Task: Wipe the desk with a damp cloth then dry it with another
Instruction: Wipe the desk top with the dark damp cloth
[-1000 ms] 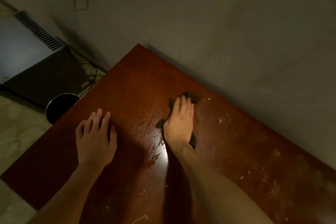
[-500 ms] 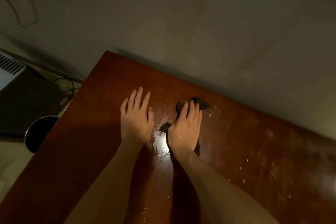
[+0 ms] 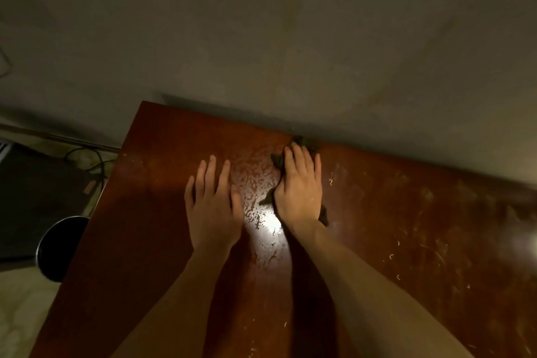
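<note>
The right hand [image 3: 300,192] lies flat on a dark cloth [image 3: 306,143], fingers straight and close together, palm pressing the fabric down rather than curling round it. The cloth sits on the reddish-brown wooden surface [image 3: 406,212] near its far edge, just beside the grey wall [image 3: 261,38]. Most of it is hidden under the hand, with crumpled ends showing beyond the fingertips, beside the thumb and next to the wrist. The left hand [image 3: 213,206] rests palm down on the bare wood, just to the left of the cloth, fingers straight and slightly spread, holding nothing. Between the two hands a wet patch [image 3: 255,183] of beaded droplets shines, with a bright glare close to the right wrist. To the right of the cloth the wood looks dull and smeared, and small pale crumbs [image 3: 330,182] are scattered over it. Off the left edge of the surface, lower down, stands a round dark container [image 3: 58,247] with a pale rim, next to a dark box [image 3: 35,197], and cables [image 3: 93,154] lie on the floor by the wall.
</note>
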The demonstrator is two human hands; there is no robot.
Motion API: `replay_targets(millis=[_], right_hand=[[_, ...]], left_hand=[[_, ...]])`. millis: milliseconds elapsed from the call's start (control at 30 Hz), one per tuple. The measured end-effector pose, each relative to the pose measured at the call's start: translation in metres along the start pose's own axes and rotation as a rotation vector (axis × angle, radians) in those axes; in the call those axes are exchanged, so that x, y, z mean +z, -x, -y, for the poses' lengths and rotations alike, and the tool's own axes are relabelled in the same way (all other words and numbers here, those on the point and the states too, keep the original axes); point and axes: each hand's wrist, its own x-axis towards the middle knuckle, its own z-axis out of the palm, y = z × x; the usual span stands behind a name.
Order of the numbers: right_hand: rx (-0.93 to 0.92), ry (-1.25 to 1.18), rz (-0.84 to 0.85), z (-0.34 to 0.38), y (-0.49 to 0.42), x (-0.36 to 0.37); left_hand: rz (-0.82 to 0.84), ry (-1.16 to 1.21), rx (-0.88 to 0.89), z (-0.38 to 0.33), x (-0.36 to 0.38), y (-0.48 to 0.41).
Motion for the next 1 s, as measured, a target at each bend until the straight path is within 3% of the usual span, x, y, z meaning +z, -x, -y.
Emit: replay_targets(millis=[133, 267, 367, 567, 667, 733, 800, 933, 1000], right_hand=[[0.035, -0.023, -0.005, 0.0, -0.009, 0.004], [-0.237, -0.056, 0.084, -0.004, 0.044, -0.003], [-0.35, -0.053, 0.124, -0.016, 0.035, -0.009], [-0.275, -0.049, 0.13, -0.002, -0.021, -0.005], [-0.494, 0.028, 0.264, -0.001, 0.013, -0.008], [-0.602, -0.023, 0.267, -0.01, 0.022, -0.011], [-0.559, -0.064, 0.225, -0.013, 0.006, -0.008], [-0.262, -0.103, 0.138, 0.008, -0.024, 0.001], [-0.225, -0.107, 0.138, 0.018, -0.019, 0.003]], left_hand=[[-0.018, 0.002, 0.003, 0.0, 0.0, 0.0], [0.012, -0.019, -0.012, 0.0, -0.002, -0.001], [0.012, -0.002, -0.003, 0.0, -0.003, -0.001], [0.019, -0.007, -0.02, 0.001, 0.0, -0.001], [0.019, -0.003, -0.01, 0.001, -0.001, -0.002], [0.011, 0.008, -0.011, 0.001, -0.001, -0.002], [0.013, 0.012, -0.02, 0.001, 0.0, -0.003], [0.021, 0.013, -0.022, 0.003, 0.0, -0.002], [0.035, 0.016, -0.018, 0.003, 0.0, -0.002]])
